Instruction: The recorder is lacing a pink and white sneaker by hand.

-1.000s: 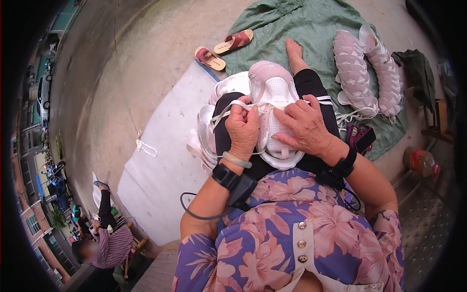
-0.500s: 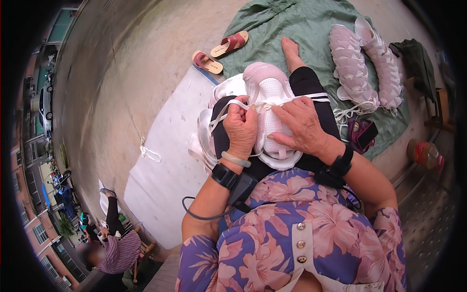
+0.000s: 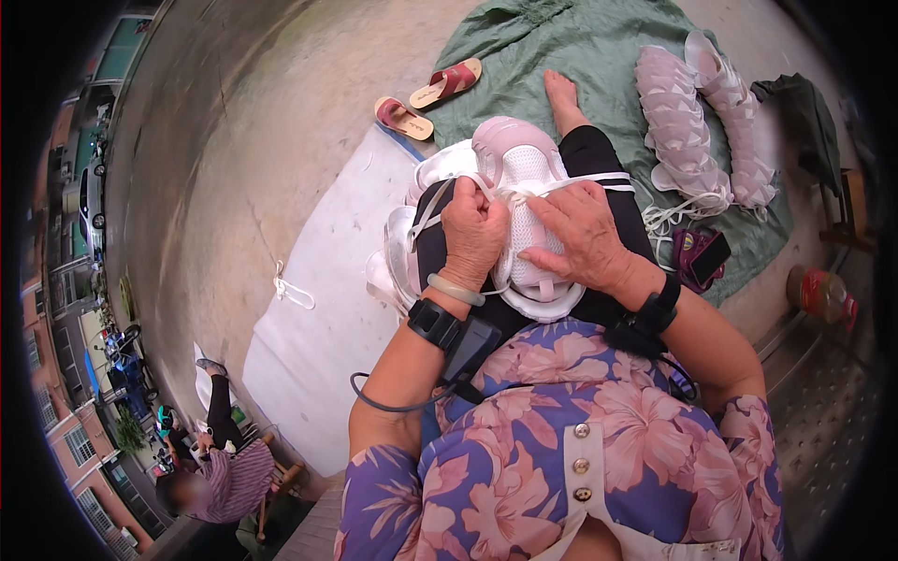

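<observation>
A pink and white shoe upper [image 3: 513, 138] lies across my lap, its rounded toe pointing away from me. A white shoelace [image 3: 599, 179] runs over it sideways and bunches at the lacing. My left hand [image 3: 473, 227] is closed in a pinch on the lace at the upper's left side. On the right side my right hand [image 3: 585, 234] grips the upper, with curled fingers by the lacing and the thumb lower down on the mesh. Its fingertips partly cover the lace. More white and pink uppers [image 3: 400, 252] rest against my left thigh.
Two nested stacks of pink uppers [image 3: 678, 126] lie on a green cloth [image 3: 514, 42] at the right. Nearby are a phone on a purple pouch [image 3: 700, 259] and a plastic bottle [image 3: 818, 292]. Red sandals [image 3: 404, 119] stand ahead; a white sheet [image 3: 318, 327] and a seated person [image 3: 229, 477] are left.
My left hand has shifted slightly right and in toward the lacing, and its lace loop has drawn closer to the upper. The right hand stays nearly in place on the upper.
</observation>
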The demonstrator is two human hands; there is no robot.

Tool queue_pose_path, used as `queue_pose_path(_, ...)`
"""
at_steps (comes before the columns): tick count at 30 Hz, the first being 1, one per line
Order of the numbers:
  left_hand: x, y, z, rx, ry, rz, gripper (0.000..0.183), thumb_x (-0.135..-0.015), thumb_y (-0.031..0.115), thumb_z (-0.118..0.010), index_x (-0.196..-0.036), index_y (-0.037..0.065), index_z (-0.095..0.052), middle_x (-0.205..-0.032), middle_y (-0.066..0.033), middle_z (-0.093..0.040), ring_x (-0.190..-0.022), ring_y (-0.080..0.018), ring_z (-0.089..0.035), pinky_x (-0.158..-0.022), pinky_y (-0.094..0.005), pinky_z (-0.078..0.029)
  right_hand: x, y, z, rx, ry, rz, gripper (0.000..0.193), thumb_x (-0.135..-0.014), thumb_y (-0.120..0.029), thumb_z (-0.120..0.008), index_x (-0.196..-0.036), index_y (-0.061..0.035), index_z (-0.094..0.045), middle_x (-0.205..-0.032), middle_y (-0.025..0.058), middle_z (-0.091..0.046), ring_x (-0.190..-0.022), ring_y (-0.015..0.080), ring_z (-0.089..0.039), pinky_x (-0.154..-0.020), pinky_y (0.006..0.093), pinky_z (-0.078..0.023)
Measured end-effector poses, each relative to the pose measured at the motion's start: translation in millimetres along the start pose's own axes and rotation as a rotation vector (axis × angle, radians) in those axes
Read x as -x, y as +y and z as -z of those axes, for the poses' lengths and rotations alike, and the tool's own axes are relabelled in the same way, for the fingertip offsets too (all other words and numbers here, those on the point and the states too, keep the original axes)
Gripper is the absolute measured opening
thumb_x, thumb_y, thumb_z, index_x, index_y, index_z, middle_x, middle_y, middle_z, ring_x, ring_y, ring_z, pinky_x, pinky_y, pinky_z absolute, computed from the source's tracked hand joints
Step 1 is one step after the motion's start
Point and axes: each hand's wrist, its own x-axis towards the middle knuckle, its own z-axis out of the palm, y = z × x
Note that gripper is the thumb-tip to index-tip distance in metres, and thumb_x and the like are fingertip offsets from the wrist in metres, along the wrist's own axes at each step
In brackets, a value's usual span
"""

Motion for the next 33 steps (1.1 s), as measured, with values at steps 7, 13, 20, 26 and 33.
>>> queue_pose_path(7,23.1,24.1,17.6,-0.261,-0.067,-0.204,0.028,-0.071,0.009,-0.067,-0.094,0.001,-0.052,-0.076,-0.0059,-0.057,-0.058,-0.0128,-0.054,-0.053,-0.0265,-0.045,3.5,3.9,-0.6,0.003,-0.015,-0.058,0.033,-0.073,-0.02,-0.064,-0.104,-0.0095,-0.057,-0.085,0.0058,-0.054,-0.084,0.0241,-0.053,-0.085,0.0451,-0.034)
queue_pose_path(13,24.4,25.8,19.8,-0.39,-0.191,-0.302,0.035,-0.072,0.015,-0.062,-0.101,-0.001,-0.053,-0.082,-0.0151,-0.058,-0.075,-0.0338,-0.058,-0.065,-0.0386,-0.048,-10.0,-9.7,-12.3,0.002,0.025,-0.064,0.013,-0.072,-0.015,-0.063,-0.084,-0.0112,-0.06,-0.076,0.0028,-0.054,-0.076,0.0224,-0.055,-0.084,0.0455,-0.034)
queue_pose_path(20,25.9,19.7,24.2,-0.498,-0.266,-0.244,0.016,-0.079,0.009,-0.051,-0.093,0.0,-0.051,-0.075,-0.0172,-0.056,-0.069,-0.0354,-0.056,-0.061,-0.0431,-0.046,-14.7,-15.3,-23.9,0.103,-0.028,-0.121,0.015,-0.07,-0.016,-0.066,-0.082,-0.01,-0.06,-0.074,0.0023,-0.056,-0.075,0.0209,-0.057,-0.082,0.0423,-0.037)
queue_pose_path(26,18.8,9.2,24.0,-0.353,-0.264,-0.317,0.01,-0.08,0.008,-0.048,-0.085,0.0,-0.052,-0.072,-0.0191,-0.054,-0.069,-0.0377,-0.055,-0.062,-0.0437,-0.045,-20.5,-13.4,-31.8,0.089,-0.001,-0.147,0.009,-0.072,-0.02,-0.062,-0.075,-0.0124,-0.06,-0.07,0.004,-0.057,-0.072,0.0216,-0.058,-0.079,0.0424,-0.035)
queue_pose_path(33,22.5,9.9,15.0,-0.282,-0.146,-0.254,0.014,-0.08,0.013,-0.051,-0.09,0.004,-0.053,-0.072,-0.0172,-0.056,-0.068,-0.0355,-0.058,-0.06,-0.0431,-0.047,-30.8,-20.8,-31.6,0.347,-0.094,0.082,0.006,-0.072,-0.017,-0.058,-0.071,-0.0106,-0.059,-0.064,0.005,-0.056,-0.065,0.0217,-0.058,-0.081,0.0447,-0.034)
